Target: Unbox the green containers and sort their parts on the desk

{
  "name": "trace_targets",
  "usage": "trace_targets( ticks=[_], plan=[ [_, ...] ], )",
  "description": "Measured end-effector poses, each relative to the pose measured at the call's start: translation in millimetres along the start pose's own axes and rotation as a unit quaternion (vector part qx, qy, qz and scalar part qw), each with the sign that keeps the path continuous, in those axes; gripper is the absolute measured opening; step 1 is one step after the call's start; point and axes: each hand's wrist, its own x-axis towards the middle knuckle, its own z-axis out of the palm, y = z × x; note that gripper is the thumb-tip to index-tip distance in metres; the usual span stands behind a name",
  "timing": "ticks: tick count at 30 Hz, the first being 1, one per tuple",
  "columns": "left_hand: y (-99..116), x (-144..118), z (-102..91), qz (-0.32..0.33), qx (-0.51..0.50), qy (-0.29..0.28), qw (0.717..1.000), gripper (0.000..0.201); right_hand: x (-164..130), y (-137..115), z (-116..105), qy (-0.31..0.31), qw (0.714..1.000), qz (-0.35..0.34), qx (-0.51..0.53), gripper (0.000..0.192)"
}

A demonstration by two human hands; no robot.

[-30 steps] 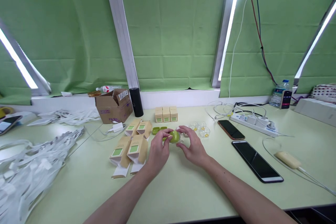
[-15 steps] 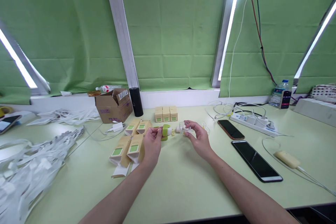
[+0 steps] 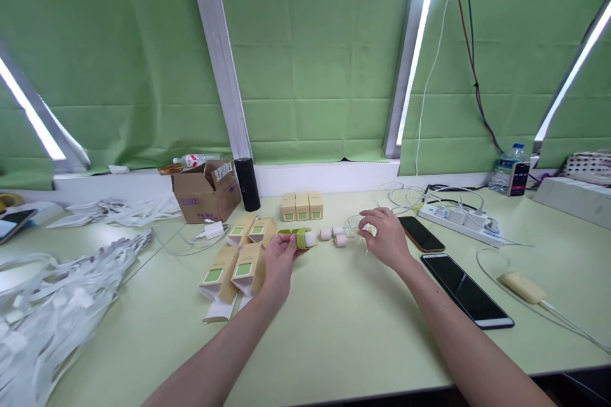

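Head view: left hand (image 3: 279, 259) pinches a small green-and-white capped piece (image 3: 304, 238) by its green band; it looks light, rigid and smooth, best gripped at the sides. Right hand (image 3: 387, 240) curls its fingertips onto clear plastic cups (image 3: 354, 224) on the pale green table (image 3: 334, 331).

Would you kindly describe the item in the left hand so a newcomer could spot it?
Start at the brown cardboard box by the window sill, then move right past the tan cartons. The left hand holds a green-and-white piece; the loose pieces beside it lack green.
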Motion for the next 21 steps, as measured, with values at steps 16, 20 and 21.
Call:
trace_targets(
  ticks=[16,20,21],
  plan=[
    [-1,-1,0.7,0.013,0.026,-0.009,1.000,0.036,-3,0,4,-0.154,0.973,0.012,-0.169,0.017],
    [-2,0,0.9,0.014,0.030,-0.007,0.999,0.039,-4,4,6,-0.149,0.972,0.013,-0.181,0.017],
    [-2,0,1.0,0.012,0.030,-0.006,0.999,0.039,-4,5,6,-0.146,0.972,0.013,-0.184,0.017]
  ],
)
